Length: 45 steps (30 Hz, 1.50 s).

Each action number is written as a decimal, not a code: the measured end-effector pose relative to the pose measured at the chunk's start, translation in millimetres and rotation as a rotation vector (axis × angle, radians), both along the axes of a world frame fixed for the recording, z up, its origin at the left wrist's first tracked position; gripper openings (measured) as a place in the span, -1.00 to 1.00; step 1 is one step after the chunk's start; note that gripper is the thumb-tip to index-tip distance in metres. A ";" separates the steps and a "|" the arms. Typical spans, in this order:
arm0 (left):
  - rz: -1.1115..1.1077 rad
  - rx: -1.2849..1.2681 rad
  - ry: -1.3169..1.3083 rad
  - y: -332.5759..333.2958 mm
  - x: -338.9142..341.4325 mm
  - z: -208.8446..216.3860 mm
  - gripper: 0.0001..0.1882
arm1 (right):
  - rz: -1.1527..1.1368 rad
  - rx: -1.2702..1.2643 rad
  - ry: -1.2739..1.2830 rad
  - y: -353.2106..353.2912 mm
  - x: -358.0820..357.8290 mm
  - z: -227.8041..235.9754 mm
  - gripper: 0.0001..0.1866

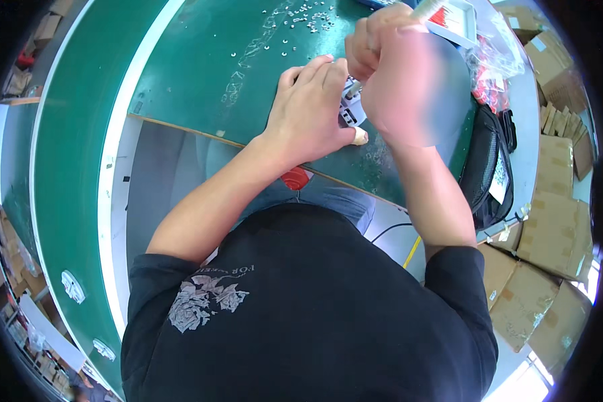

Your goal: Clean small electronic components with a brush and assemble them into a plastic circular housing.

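A small white plastic part with dark slots (350, 115) rests on the green tabletop (201, 87), near its front edge. My left hand (308, 107) is curled around its left side and holds it down. The thumb, with a pale wrap at its tip, lies along the near side. Above the part's right side my right hand (398, 80) is closed in a fist, partly blurred. A pale rod-like piece (427, 8) sticks up past the fist; whether it is a handle or a wrapped finger is unclear. What the fist grips is mostly hidden.
Loose small metal pieces (315, 23) lie scattered at the far side. A white tray of red parts (461, 23), clear plastic bags (499, 63) and a black bag (486, 161) line the right. A green belt (67, 167) carries white pieces. Cardboard boxes (553, 224) stack beyond.
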<state>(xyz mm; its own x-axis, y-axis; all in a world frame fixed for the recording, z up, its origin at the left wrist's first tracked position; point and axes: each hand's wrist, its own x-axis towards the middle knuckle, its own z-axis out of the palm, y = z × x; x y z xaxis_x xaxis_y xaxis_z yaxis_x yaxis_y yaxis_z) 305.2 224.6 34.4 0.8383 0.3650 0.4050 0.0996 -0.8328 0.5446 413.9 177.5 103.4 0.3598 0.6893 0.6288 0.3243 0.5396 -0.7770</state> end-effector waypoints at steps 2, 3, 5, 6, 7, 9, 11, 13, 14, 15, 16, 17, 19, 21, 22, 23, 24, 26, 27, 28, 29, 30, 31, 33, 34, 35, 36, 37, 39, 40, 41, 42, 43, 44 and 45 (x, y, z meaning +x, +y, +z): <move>-0.002 -0.027 0.033 2.3 2.6 6.6 -0.01 | 0.064 0.128 0.142 -5.2 2.8 21.4 -0.55; -0.003 -0.039 0.049 4.7 3.6 10.5 -0.03 | 0.132 0.250 0.287 -9.4 3.8 36.9 -0.58; -0.021 -0.196 -0.055 11.6 0.0 16.8 -0.08 | 0.056 0.199 0.343 -29.3 8.4 78.2 -0.63; -0.057 -0.353 -0.153 14.7 2.2 25.2 -0.12 | -0.035 0.155 0.398 -45.2 11.8 93.8 -0.68; -0.064 -0.515 -0.242 22.7 -1.2 27.6 -0.17 | -0.044 0.172 0.403 -49.6 12.1 90.4 -0.68; -0.218 -0.915 -0.357 38.2 -11.5 34.8 -0.22 | -0.284 -0.239 0.278 -56.1 12.6 74.4 -0.74; -0.508 -1.764 -0.564 48.2 -18.9 42.6 -0.29 | -0.421 -0.426 0.225 -55.6 9.2 58.0 -0.77; -0.595 -1.747 -0.560 52.3 -19.1 41.2 -0.29 | -0.337 -0.527 0.089 -44.0 -3.5 43.4 -0.78; -0.658 -1.742 -0.590 51.5 -21.1 38.6 -0.29 | -0.347 -0.521 0.097 -39.9 -8.0 41.4 -0.78; -0.719 -1.736 -0.622 49.9 -23.4 38.0 -0.29 | -0.332 -0.548 0.095 -36.0 -12.3 39.8 -0.78; -0.726 -1.737 -0.611 46.2 -22.9 42.6 -0.29 | -0.319 -0.574 0.089 -32.3 -13.2 39.9 -0.78; -0.623 -1.669 -0.620 40.1 -22.7 49.7 -0.29 | -0.305 -0.602 0.083 -29.5 -13.7 39.5 -0.78; -0.421 -1.526 -0.637 29.8 -20.6 59.6 -0.28 | -0.303 -0.561 0.148 -23.7 -13.4 36.0 -0.80; -0.423 -1.451 -0.648 25.7 -14.6 57.6 -0.27 | -0.285 -0.485 0.270 -21.2 -12.3 32.8 -0.82; -0.420 -1.374 -0.665 23.1 -11.4 55.7 -0.25 | -0.289 -0.485 0.273 -22.4 -11.7 33.3 -0.82; -0.417 -1.299 -0.680 19.8 -8.9 54.6 -0.24 | -0.279 -0.486 0.310 -24.5 -11.0 34.8 -0.81; -0.415 -1.299 -0.677 17.7 -8.6 54.5 -0.24 | -0.263 -0.487 0.346 -25.0 -11.0 35.8 -0.80; -0.364 -1.302 -0.658 12.3 -7.8 55.8 -0.18 | -0.248 -0.491 0.386 -29.8 -8.6 37.2 -0.78; -0.338 -1.305 -0.648 9.4 -7.2 54.9 -0.15 | -0.280 -0.394 0.436 -34.5 -5.6 38.0 -0.74; -0.333 -1.311 -0.646 7.6 -5.6 52.3 -0.15 | -0.313 -0.297 0.484 -40.1 -1.3 38.0 -0.69; -0.292 -0.989 -0.584 5.7 -4.1 49.3 -0.11 | -0.345 -0.203 0.529 -47.0 2.7 37.4 -0.64; -0.249 -0.671 -0.514 4.3 -2.0 45.8 -0.08 | 0.136 0.144 0.548 -46.9 32.3 26.3 -0.59; -0.214 -0.362 -0.437 1.1 3.1 40.6 -0.05 | 0.606 0.490 0.536 -48.1 61.2 14.2 -0.54; -0.181 -0.260 -0.344 -2.6 9.6 28.2 -0.01 | 0.770 0.677 0.664 -47.0 58.7 34.8 -0.54; -0.162 -0.144 -0.246 -3.7 12.2 23.5 0.02 | 0.924 0.886 0.784 -47.8 54.7 44.3 -0.53; -0.144 -0.028 -0.148 -5.2 13.7 20.0 0.05 | 0.924 0.872 0.791 -54.7 45.1 47.2 -0.53; -0.139 -0.044 -0.153 -10.3 16.8 15.6 0.05 | 0.554 0.642 0.749 -68.8 31.7 50.5 -0.53; -0.141 -0.062 -0.122 -9.9 18.6 11.8 0.03 | 0.194 0.409 0.685 -76.9 19.2 52.8 -0.53; -0.148 -0.093 -0.062 -9.9 20.5 7.0 0.00 | -0.154 0.162 0.596 -77.8 16.3 51.5 -0.52; -0.142 -0.100 -0.065 -10.5 21.0 6.4 0.00 | -0.126 0.141 0.587 -74.7 18.1 48.6 -0.50; -0.145 -0.101 -0.064 -10.5 21.6 6.3 0.00 | -0.097 0.119 0.579 -70.8 19.6 44.9 -0.49; -0.146 -0.102 -0.063 -10.1 22.0 6.3 0.00 | -0.067 0.097 0.570 -67.3 20.0 41.5 -0.47; -0.146 -0.104 -0.062 -9.4 22.4 5.9 0.00 | -0.062 0.087 0.568 -64.3 19.0 38.2 -0.47; -0.136 -0.112 -0.065 -8.5 22.2 6.1 0.00 | -0.006 0.089 0.588 -60.5 17.0 35.2 -0.52; -0.135 -0.122 -0.060 -7.8 22.1 6.2 -0.01 | 0.050 0.089 0.608 -56.9 14.9 31.9 -0.57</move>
<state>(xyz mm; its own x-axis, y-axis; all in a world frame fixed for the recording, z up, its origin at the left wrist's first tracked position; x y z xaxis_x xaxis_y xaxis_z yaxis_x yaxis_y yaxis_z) 327.3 216.8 40.7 0.8584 0.3008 0.4155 -0.0442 -0.7636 0.6441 428.9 120.7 135.3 0.6409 0.6687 0.3770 -0.1901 0.6141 -0.7660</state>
